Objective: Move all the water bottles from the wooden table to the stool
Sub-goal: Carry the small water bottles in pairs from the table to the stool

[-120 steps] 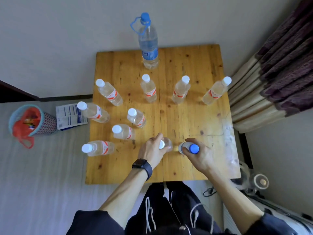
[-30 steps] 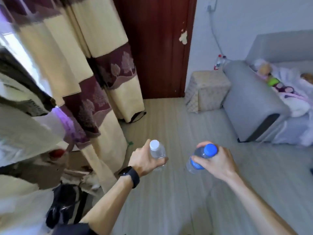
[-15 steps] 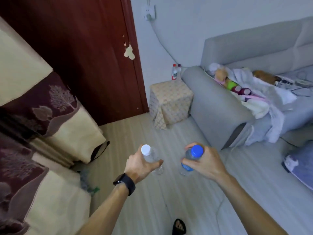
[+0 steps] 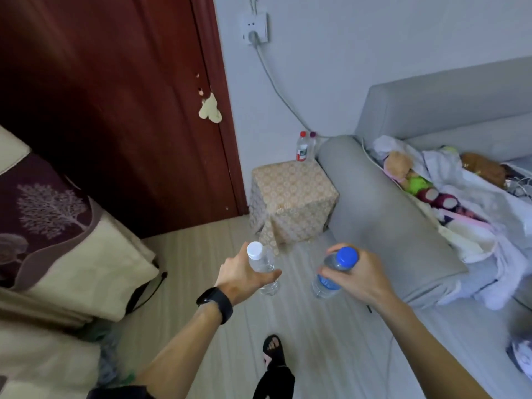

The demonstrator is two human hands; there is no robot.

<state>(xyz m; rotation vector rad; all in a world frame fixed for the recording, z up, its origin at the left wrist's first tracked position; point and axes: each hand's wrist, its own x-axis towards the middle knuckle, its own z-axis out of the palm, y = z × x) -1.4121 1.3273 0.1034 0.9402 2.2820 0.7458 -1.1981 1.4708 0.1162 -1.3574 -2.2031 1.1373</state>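
My left hand (image 4: 244, 273) grips a clear water bottle with a white cap (image 4: 263, 267), held upright over the floor. A blue-capped bottle with a blue label (image 4: 331, 273) is held near its neck by my right hand (image 4: 357, 276). Ahead of both hands stands the stool (image 4: 292, 197), a cube draped in a patterned beige cloth, between a dark red door and a grey sofa. The wooden table is out of view.
Two bottles (image 4: 303, 146) stand behind the stool against the wall. The grey sofa (image 4: 383, 214) with clothes and plush toys fills the right. The dark red door (image 4: 115, 105) and a patterned curtain (image 4: 57, 234) are on the left. My sandalled foot (image 4: 273, 351) is on the pale floor.
The view has turned from the table to the room and drawn closer to the stool. Both hands took a bottle off the table and still carry them.
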